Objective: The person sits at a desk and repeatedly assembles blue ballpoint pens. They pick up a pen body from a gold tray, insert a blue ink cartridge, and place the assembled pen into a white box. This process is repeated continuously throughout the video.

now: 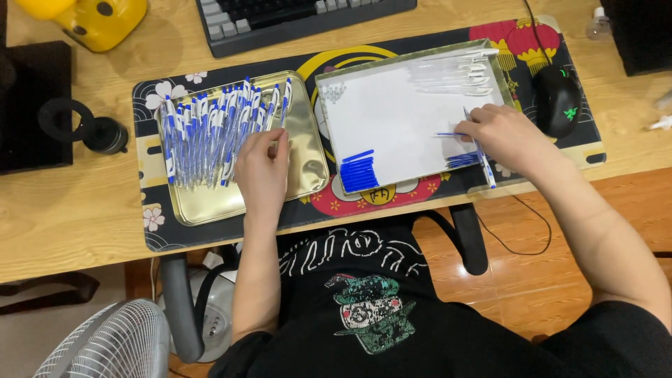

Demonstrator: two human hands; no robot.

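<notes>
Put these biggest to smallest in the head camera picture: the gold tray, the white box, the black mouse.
1. white box
2. gold tray, nearly the same size, so unsure
3. black mouse

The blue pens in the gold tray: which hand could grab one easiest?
Probably the left hand. It already rests on the gold tray beside the blue pens. The right hand is over the white box, already holding a pen part.
</notes>
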